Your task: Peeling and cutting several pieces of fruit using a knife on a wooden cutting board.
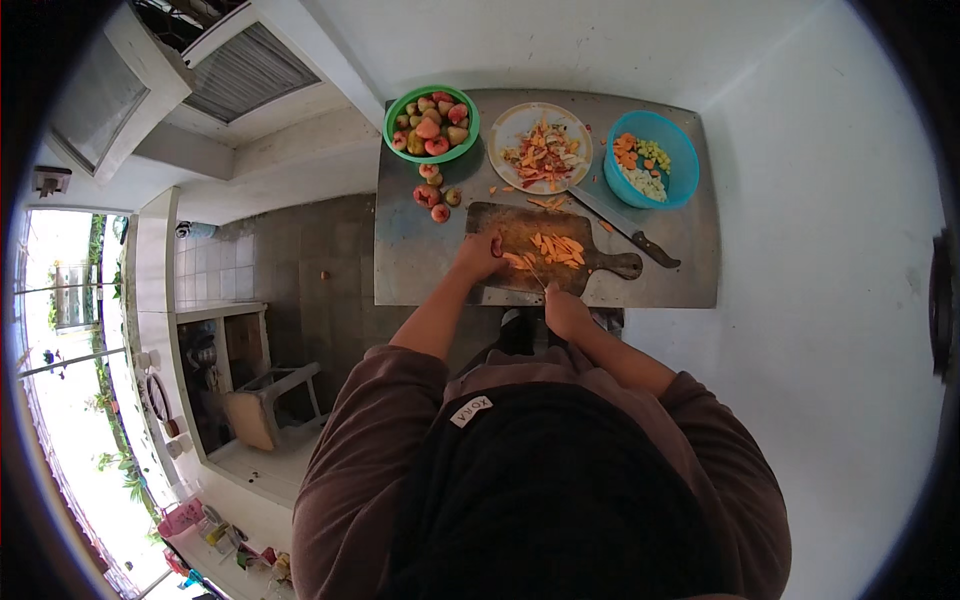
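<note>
A dark wooden cutting board (pixel 518 221) with a short handle lies near the table's front edge. Orange carrot strips (pixel 560 250) are spread over its middle. My left hand (pixel 481 256) is at the board's left side, fingers curled and pressed on a piece of carrot (pixel 517 261). In my right hand (pixel 566 309), closed at the front edge of the board, is a knife (pixel 538 279); its thin blade points toward the carrot by my left fingers. My right fist hides the knife's handle.
The metal table (pixel 420 270) holds a green basin of rose apples (pixel 427 124), several loose rose apples (pixel 432 195), a plate of peelings (pixel 541 148) and a blue bowl of diced vegetables (pixel 652 158). A larger knife (pixel 625 228) rests right of the board. A white wall (pixel 800 250) borders the right side.
</note>
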A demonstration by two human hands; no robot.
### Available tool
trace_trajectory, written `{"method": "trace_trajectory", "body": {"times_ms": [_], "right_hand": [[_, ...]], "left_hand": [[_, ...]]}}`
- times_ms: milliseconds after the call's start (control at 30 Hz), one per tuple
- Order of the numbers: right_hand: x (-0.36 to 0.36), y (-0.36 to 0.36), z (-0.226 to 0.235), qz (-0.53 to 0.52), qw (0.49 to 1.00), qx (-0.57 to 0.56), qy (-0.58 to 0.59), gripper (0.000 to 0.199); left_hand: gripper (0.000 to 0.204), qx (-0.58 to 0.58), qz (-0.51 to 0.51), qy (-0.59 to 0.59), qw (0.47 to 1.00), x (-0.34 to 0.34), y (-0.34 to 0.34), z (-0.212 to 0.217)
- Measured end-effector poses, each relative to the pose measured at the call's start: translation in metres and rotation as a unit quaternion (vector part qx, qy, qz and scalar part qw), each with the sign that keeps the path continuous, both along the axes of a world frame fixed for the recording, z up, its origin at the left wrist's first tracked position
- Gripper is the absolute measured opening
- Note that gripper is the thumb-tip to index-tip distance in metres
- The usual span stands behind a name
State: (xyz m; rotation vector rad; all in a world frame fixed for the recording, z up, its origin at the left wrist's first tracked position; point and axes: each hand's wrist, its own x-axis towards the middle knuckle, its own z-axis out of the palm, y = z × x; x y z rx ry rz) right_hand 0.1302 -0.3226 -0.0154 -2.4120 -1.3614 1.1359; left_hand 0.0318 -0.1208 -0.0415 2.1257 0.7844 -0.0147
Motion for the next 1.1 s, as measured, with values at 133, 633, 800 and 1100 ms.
{"method": "trace_trajectory", "body": {"times_ms": [133,633,800,1100], "right_hand": [[0.000,-0.012,-0.004,-0.006,1.000,0.014,0.015,0.024],[0.007,-0.006,-0.001,-0.028,0.993,0.110,0.012,0.020],[0.005,-0.009,-0.008,-0.019,0.994,0.102,0.020,0.019],[0.009,0.006,0.009,0.005,0.999,0.013,-0.029,0.018]], "left_hand": [[0.042,-0.016,0.006,-0.001,1.000,-0.001,0.004,-0.007],[0.040,-0.016,-0.001,0.025,1.000,0.002,0.002,0.004],[0.039,0.028,-0.007,0.031,0.999,0.005,0.000,0.002],[0.039,0.028,-0.029,0.046,0.998,0.007,0.004,-0.001]]}}
